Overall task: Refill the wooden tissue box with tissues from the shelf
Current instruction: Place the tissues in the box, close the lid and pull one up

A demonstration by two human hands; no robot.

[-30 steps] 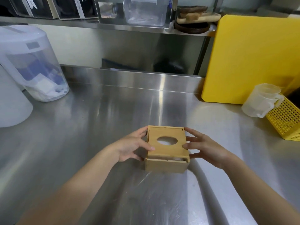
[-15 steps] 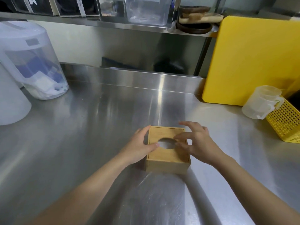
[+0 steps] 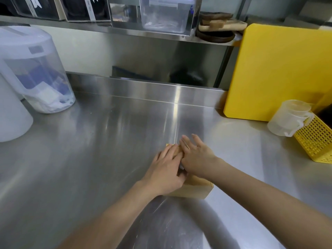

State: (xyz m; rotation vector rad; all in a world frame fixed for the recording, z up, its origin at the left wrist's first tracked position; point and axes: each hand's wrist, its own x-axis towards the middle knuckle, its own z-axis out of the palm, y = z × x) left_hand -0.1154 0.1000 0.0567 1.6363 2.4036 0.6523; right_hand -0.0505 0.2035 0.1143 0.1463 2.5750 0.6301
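**A:** Box status?

**B:** Wooden tissue box (image 3: 193,190) sits on the steel counter (image 3: 89,159), centre, close to me. Light tan wood, low and rectangular. Only the near wall, the right near corner and a sliver of the far left corner show.

**A:** Hands?

**B:** Both lie flat on its top. My left hand (image 3: 166,170) is palm down, fingers together and pointing away, thumb tucked at the near edge. My right hand (image 3: 195,159) is palm down too, fingers extended and slightly fanned past the far edge. The two touch side by side. Neither one pinches anything.

**A:** Surroundings?

**B:** Brushed stainless counter with a raised back lip, glare streaks down the middle. Left: a clear lidded container (image 3: 36,74) with blue and white contents, and beside it a white tub (image 3: 12,117), cut off by the frame. Right: a yellow cutting board (image 3: 280,72) stands upright, a translucent measuring jug (image 3: 289,117) touches a yellow perforated basket (image 3: 318,141). A steel shelf (image 3: 125,31) above carries clear bins (image 3: 165,15) and stacked wooden boards (image 3: 219,26).

**A:** Anything unclear?

**B:** The top of the box is fully covered by my hands. A small pale bit (image 3: 181,166) shows between them; can't tell what it is. Shelf bin contents are dark or blurred. The basket runs off the right edge.
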